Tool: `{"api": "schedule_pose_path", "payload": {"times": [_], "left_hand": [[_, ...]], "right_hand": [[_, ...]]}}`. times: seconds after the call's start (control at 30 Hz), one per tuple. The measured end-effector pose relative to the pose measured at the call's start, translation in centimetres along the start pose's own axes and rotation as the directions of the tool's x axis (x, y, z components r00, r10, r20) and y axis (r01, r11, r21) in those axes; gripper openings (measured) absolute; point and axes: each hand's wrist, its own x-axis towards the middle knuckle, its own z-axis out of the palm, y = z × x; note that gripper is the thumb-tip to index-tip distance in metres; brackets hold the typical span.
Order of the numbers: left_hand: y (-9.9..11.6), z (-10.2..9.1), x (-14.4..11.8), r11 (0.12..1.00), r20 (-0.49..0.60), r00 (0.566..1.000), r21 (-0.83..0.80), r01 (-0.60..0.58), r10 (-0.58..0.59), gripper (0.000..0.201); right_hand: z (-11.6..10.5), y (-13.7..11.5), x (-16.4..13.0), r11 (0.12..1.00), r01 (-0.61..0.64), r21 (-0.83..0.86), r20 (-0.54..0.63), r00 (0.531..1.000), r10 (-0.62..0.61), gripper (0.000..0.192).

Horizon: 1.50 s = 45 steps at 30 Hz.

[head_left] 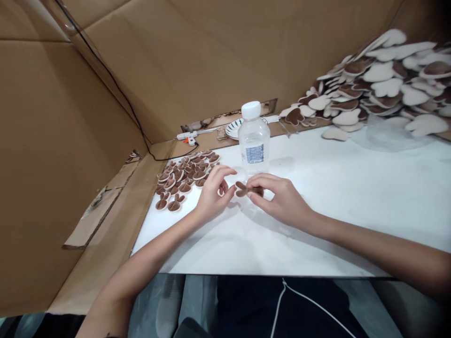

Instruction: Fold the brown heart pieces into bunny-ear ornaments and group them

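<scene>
Between the thumb and fingers of my right hand point(279, 197) is a small brown felt piece with a pale edge, shaped like a bunny head point(241, 189). Its two rounded ears point left; the fingers cover part of the rest. My left hand point(213, 195) is just left of the ears, thumb and index finger apart. Whether the thumb tip touches the piece I cannot tell. Many similar bunny-head pieces point(186, 173) lie in a cluster to the left. A clear plastic bottle point(254, 136) with a white cap stands upright right behind my hands.
A glue gun point(188, 137) with a black cord lies at the back left, near a striped plate point(233, 129). A tall heap of brown and white felt shapes point(384, 87) rises at the back right. Cardboard walls point(211, 51) enclose the white table point(352, 197).
</scene>
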Motion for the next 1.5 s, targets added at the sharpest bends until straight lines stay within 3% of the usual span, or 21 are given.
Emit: {"api": "schedule_pose_path", "payload": {"times": [0.07, 0.13, 0.3, 0.5, 0.63, 0.77, 0.93, 1.1, 1.3, 1.4, 1.5], "left_hand": [[-0.3, -0.2, 0.4, 0.986, 0.055, 0.985, 0.037, -0.163, 0.161, 0.034], [-0.5, -0.2, 0.7, 0.97, 0.099, 0.969, 0.059, -0.234, 0.227, 0.033], [-0.2, 0.4, 1.4, 0.976, 0.104, 0.973, 0.046, -0.212, 0.207, 0.014], [0.7, 1.5, 1.5, 0.967, 0.105, 0.963, 0.025, -0.254, 0.25, 0.017], [1.3, 2.3, 1.6, 0.907, 0.071, 0.945, 0.267, -0.325, 0.318, 0.017], [2.6, 3.2, 1.7, 0.774, 0.09, 0.925, 0.52, -0.36, 0.37, 0.017], [4.0, 4.6, 1.6, 0.638, 0.145, 0.881, 0.638, -0.431, 0.45, 0.017], [4.4, 5.8, 2.0, 0.579, 0.218, 0.85, 0.65, -0.493, 0.479, 0.019], [4.6, 6.3, 2.8, 0.56, 0.27, 0.795, 0.589, -0.583, 0.544, 0.017], [4.9, 6.0, 3.3, 0.574, 0.312, 0.771, 0.527, -0.627, 0.556, 0.019], [5.0, 5.2, 3.8, 0.638, 0.347, 0.762, 0.418, -0.647, 0.546, 0.021]], "right_hand": [[0.0, 0.0, 0.1, 0.999, 0.029, 0.024, 0.009, 1.0, -0.029, 0.011], [-0.1, -0.1, 0.1, 0.998, 0.027, 0.05, 0.0, 1.0, -0.027, 0.012], [-0.3, -0.5, 0.2, 0.997, 0.015, 0.072, -0.111, 0.994, -0.007, 0.014], [-0.4, -0.4, 0.1, 1.0, 0.0, 0.011, -0.293, 0.956, 0.003, 0.012], [-0.8, -0.1, 0.0, 0.993, 0.034, -0.117, -0.354, 0.932, -0.074, 0.011], [-1.7, 0.0, -0.6, 0.953, 0.081, -0.293, -0.353, 0.917, -0.186, 0.012], [-3.3, -0.1, -1.6, 0.903, 0.029, -0.428, -0.349, 0.917, -0.195, 0.012], [-4.6, 0.1, -2.8, 0.844, -0.071, -0.532, -0.305, 0.946, -0.113, 0.008], [-5.4, 0.0, -3.3, 0.768, -0.183, -0.614, -0.137, 0.983, 0.124, 0.01], [-6.1, -0.5, -2.6, 0.79, -0.183, -0.585, 0.011, 0.972, 0.233, 0.01], [-7.0, -0.7, -1.8, 0.864, -0.226, -0.45, 0.17, 0.928, 0.332, 0.011]]}}
